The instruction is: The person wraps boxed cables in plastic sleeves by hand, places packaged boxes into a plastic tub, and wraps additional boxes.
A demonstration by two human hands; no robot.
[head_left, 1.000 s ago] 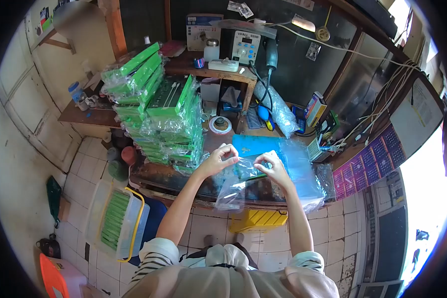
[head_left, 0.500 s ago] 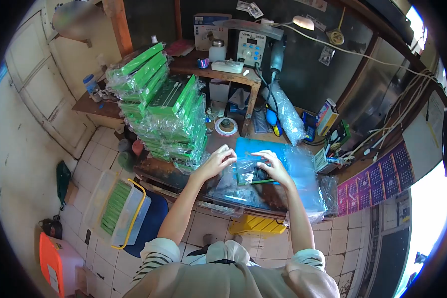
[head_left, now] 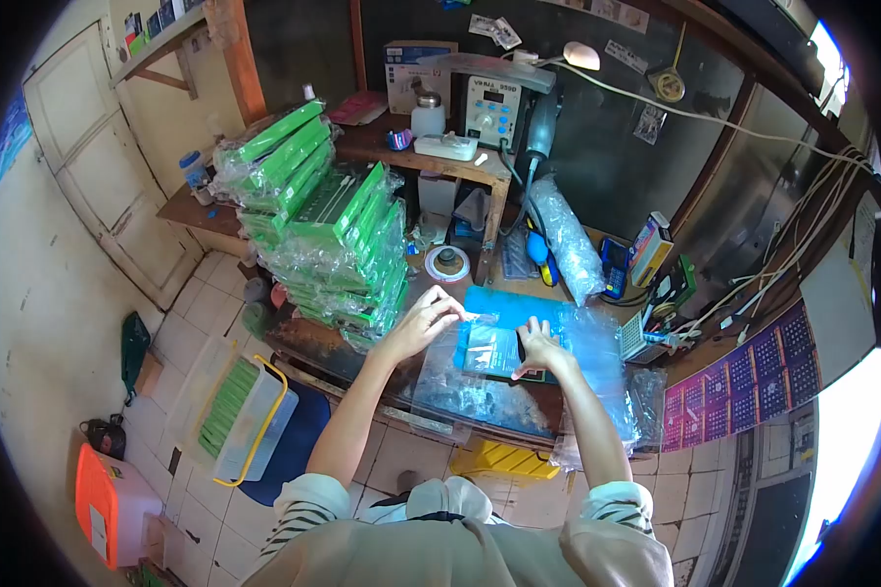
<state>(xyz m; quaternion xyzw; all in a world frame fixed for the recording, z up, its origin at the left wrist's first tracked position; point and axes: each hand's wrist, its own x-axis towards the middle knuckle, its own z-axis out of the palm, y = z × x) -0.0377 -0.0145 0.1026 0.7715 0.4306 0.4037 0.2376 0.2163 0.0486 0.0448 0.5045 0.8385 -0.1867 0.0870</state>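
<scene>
Worn dark wooden bench (head_left: pixel 305 338): flat, green-edged rectangular box (head_left: pixel 502 356), glare-streaked under clear plastic film (head_left: pixel 484 320); left hand (head_left: pixel 428 323) pinching film, right hand (head_left: pixel 543 349) splayed on box.

Head-worn view, looking forward, steeply down

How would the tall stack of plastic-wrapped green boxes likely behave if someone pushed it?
The stack would probably shift or topple, as its upper boxes lean at uneven angles. They may slide over one another, since the clear wrapping looks glossy and loose. Each box is likely fairly stiff: the visible edges look straight.
</scene>
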